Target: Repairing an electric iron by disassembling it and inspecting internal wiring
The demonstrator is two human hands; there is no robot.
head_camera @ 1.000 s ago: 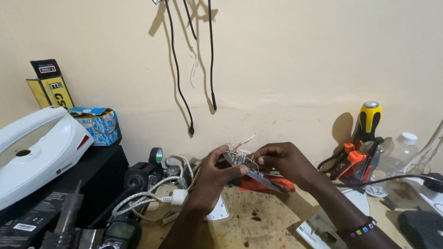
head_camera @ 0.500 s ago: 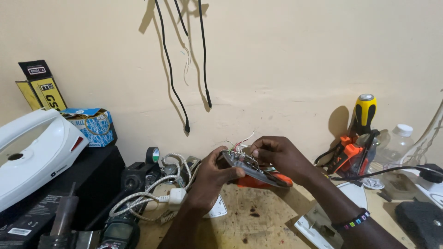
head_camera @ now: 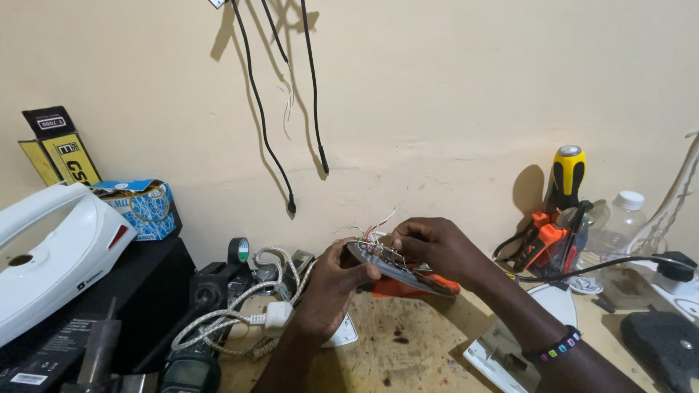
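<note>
As before, held above the bench point(head_camera: 408, 356) near the wall: soleplate point(head_camera: 397, 268), long axis tilted down rightward, left hand point(head_camera: 331, 291) gripping its left end, right hand point(head_camera: 437, 251) pinching wires point(head_camera: 375, 229) on top.

A white iron housing point(head_camera: 51, 251) lies at the left on a black box point(head_camera: 145, 287). Behind it stand a yellow-black package point(head_camera: 62, 153) and a blue carton point(head_camera: 142, 207). Black cables point(head_camera: 258, 109) hang on the wall. A yellow-handled screwdriver point(head_camera: 568, 175) and a clear plastic bottle point(head_camera: 619, 225) stand at the right.
</note>
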